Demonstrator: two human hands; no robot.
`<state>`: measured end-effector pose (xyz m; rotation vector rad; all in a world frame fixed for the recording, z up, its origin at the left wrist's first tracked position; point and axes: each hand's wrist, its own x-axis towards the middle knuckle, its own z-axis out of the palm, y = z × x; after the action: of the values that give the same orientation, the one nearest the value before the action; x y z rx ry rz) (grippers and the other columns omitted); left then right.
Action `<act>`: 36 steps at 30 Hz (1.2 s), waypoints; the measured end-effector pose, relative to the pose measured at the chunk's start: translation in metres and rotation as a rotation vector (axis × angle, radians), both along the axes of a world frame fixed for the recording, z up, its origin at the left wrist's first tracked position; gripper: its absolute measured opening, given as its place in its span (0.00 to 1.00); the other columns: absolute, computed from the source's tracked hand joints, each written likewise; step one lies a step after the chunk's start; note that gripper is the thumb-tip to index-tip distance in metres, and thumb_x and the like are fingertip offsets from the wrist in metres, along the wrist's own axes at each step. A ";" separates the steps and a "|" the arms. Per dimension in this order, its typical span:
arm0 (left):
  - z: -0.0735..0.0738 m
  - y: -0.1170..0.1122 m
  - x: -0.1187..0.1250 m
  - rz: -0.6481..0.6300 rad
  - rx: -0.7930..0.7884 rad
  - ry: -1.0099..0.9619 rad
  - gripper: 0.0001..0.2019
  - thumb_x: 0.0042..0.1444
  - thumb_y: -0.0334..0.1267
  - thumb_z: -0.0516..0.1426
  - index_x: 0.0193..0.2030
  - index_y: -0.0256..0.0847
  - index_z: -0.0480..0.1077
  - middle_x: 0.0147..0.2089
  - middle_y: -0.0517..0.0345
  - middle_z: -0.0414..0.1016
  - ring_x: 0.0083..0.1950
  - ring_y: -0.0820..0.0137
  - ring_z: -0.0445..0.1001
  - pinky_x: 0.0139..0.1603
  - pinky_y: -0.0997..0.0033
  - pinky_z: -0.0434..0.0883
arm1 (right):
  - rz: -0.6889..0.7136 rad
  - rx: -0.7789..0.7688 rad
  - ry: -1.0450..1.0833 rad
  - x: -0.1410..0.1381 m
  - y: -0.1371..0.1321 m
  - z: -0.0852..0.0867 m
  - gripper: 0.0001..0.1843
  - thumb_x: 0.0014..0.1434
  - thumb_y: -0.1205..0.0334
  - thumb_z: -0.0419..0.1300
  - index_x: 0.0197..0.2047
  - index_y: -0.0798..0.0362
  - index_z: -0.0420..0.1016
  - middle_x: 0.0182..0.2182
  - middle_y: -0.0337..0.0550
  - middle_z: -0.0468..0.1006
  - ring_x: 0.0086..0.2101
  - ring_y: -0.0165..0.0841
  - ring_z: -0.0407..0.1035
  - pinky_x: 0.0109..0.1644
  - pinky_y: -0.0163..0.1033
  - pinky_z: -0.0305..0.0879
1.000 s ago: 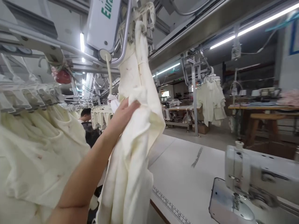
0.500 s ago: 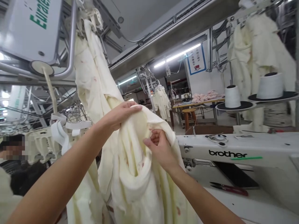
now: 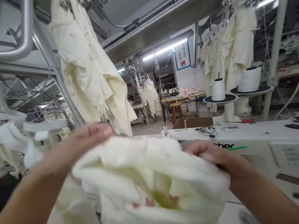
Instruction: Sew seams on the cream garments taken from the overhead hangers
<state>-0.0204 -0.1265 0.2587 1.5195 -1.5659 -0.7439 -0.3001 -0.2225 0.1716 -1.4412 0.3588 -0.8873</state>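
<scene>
Between my two hands a cream garment [image 3: 144, 155] with small reddish marks is stretched wide, its opening facing me. My left hand [image 3: 91, 137] grips the upper left edge, fingers closed and blurred by motion. At the right edge, my right hand [image 3: 207, 152] has its fingers curled round the fabric. Part of the garment's lower end runs out of view. Just behind my right hand stands a white sewing machine [image 3: 252, 137], its lettering partly covered by that hand.
Cream garments [image 3: 93, 68] hang from an overhead rail [image 3: 154, 34] at upper left. Two white thread cones [image 3: 218, 89] stand on round holders behind the machine. White elastic bands [image 3: 44, 125] hang at left. Farther back are a wooden stool [image 3: 176, 107] and a table with pink pieces [image 3: 190, 90].
My hands have moved apart and the garment is now spread wide and lower, away from the hanging ones. The view has shifted to the right.
</scene>
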 end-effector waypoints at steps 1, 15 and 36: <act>-0.028 -0.004 0.005 -0.103 0.136 -0.011 0.15 0.50 0.52 0.55 0.31 0.41 0.72 0.24 0.58 0.72 0.22 0.73 0.66 0.21 0.76 0.62 | 0.061 0.027 0.071 -0.007 -0.007 -0.017 0.19 0.42 0.47 0.64 0.29 0.55 0.76 0.25 0.43 0.73 0.23 0.34 0.67 0.23 0.33 0.61; -0.197 -0.069 -0.063 -0.248 0.201 0.109 0.11 0.55 0.45 0.52 0.38 0.42 0.68 0.37 0.57 0.70 0.39 0.69 0.67 0.38 0.74 0.63 | -0.104 0.627 -0.225 0.030 0.021 -0.156 0.15 0.54 0.49 0.63 0.39 0.49 0.68 0.39 0.41 0.71 0.37 0.35 0.66 0.45 0.38 0.61; -0.230 -0.033 -0.080 -0.143 0.122 0.049 0.11 0.58 0.43 0.50 0.36 0.45 0.71 0.36 0.59 0.70 0.36 0.71 0.67 0.31 0.74 0.60 | -0.313 -0.133 0.450 0.000 0.055 -0.157 0.14 0.63 0.51 0.49 0.36 0.50 0.70 0.36 0.43 0.69 0.37 0.37 0.64 0.38 0.36 0.61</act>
<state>-0.1003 -0.1593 0.0290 1.4751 -1.6308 -0.9665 -0.2999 -0.1679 0.0144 -1.7373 0.8952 -0.8388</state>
